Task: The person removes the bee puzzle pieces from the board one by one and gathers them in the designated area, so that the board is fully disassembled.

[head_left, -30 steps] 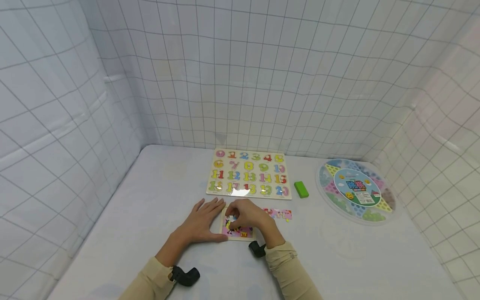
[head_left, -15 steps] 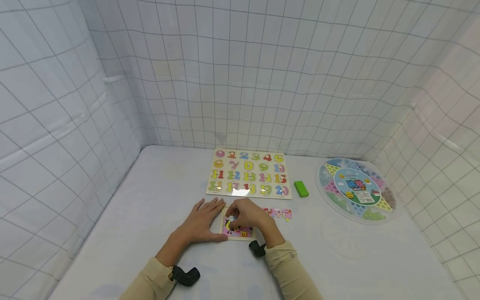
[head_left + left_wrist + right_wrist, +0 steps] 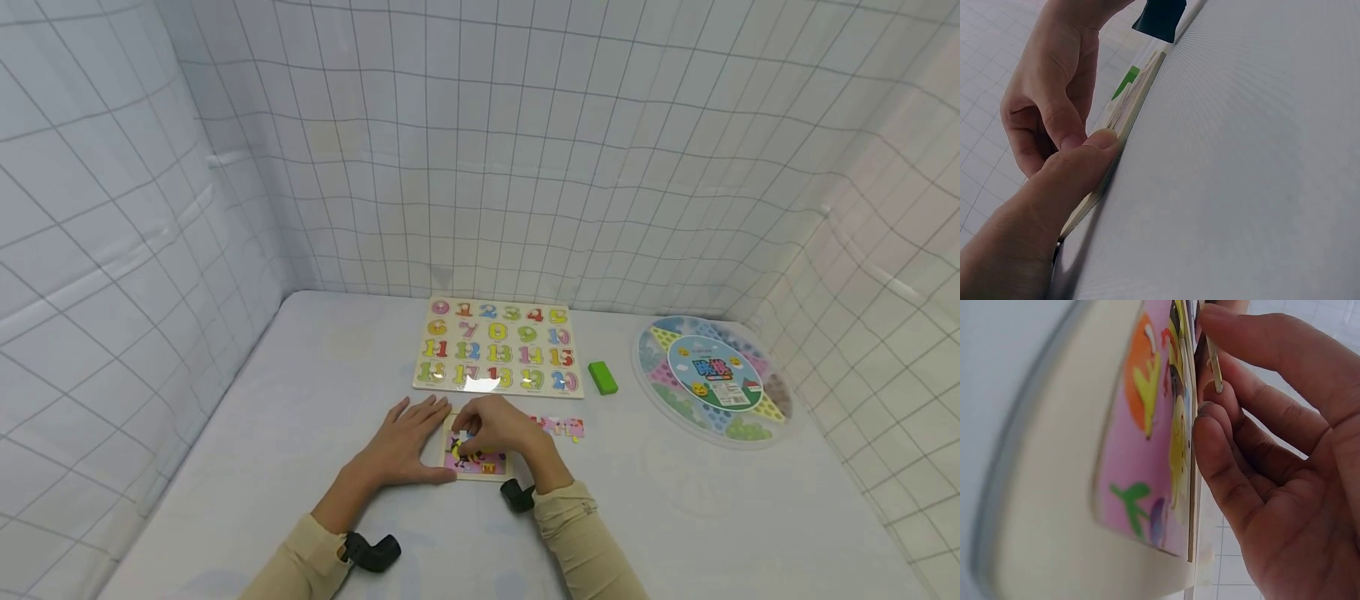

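The right hand pinches a thin piece — edge-on — beside the pink-printed puzzle board.

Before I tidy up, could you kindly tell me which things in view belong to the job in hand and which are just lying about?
Belonging to the job:
small framed puzzle, touched by the left hand
thin piece pinched by the right hand
pink pieces beside the right hand, most likely

Lying about:
number board
green block
round game board
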`<action>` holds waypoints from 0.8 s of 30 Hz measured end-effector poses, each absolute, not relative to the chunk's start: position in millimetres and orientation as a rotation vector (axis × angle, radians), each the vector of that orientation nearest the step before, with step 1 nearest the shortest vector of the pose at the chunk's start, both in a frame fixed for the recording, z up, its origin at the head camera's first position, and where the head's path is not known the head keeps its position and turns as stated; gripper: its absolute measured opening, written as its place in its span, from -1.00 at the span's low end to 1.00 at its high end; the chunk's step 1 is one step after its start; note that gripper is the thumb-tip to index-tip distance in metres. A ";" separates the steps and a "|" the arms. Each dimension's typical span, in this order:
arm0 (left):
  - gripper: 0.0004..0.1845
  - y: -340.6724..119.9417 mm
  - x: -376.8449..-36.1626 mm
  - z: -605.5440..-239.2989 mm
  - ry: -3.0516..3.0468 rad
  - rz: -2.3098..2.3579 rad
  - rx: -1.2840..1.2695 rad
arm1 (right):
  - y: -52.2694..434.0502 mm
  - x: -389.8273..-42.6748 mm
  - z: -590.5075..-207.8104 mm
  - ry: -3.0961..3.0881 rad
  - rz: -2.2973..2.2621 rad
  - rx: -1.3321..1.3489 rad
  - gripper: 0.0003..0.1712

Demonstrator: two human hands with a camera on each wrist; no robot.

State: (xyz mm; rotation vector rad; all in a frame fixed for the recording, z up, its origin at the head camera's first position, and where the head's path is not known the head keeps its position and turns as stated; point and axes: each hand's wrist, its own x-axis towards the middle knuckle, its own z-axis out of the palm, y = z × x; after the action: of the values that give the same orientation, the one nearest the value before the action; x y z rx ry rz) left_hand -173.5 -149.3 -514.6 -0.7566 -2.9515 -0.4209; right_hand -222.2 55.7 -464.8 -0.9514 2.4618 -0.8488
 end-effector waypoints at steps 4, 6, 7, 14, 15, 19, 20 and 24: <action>0.15 -149.4 -173.5 -514.7 -2.949 -0.417 -0.749 | 56.8 -222.3 -464.2 2.453 -0.852 -0.971 -0.72; 0.14 -149.1 -173.3 -514.4 -2.950 -0.418 -0.746 | 57.0 -222.4 -464.0 2.449 -0.859 -0.978 -0.72; 0.14 -149.0 -173.2 -514.2 -2.952 -0.419 -0.745 | 57.1 -222.4 -463.8 2.447 -0.862 -0.982 -0.72; 0.13 -148.8 -173.3 -513.7 -2.945 -0.427 -0.747 | 58.0 -222.9 -465.3 2.459 -0.868 -0.991 -0.72; 0.13 -148.8 -173.2 -513.6 -2.944 -0.426 -0.748 | 58.1 -222.9 -465.7 2.460 -0.868 -0.990 -0.72; 0.13 -148.9 -172.5 -513.5 -2.947 -0.429 -0.754 | 58.5 -222.5 -466.4 2.452 -0.868 -0.993 -0.72; 0.14 -149.1 -172.4 -513.6 -2.948 -0.426 -0.755 | 58.6 -222.4 -466.2 2.450 -0.863 -0.994 -0.72; 0.13 -149.3 -172.3 -513.2 -2.940 -0.423 -0.758 | 61.5 -222.2 -464.1 2.459 -0.844 -0.990 -0.72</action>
State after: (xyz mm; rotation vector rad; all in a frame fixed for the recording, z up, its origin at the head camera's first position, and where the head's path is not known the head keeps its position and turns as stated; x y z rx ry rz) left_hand -172.3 -149.3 -513.2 -0.7577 -2.9399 -0.4232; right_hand -222.2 61.5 -464.1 -0.9904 2.4586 -0.8441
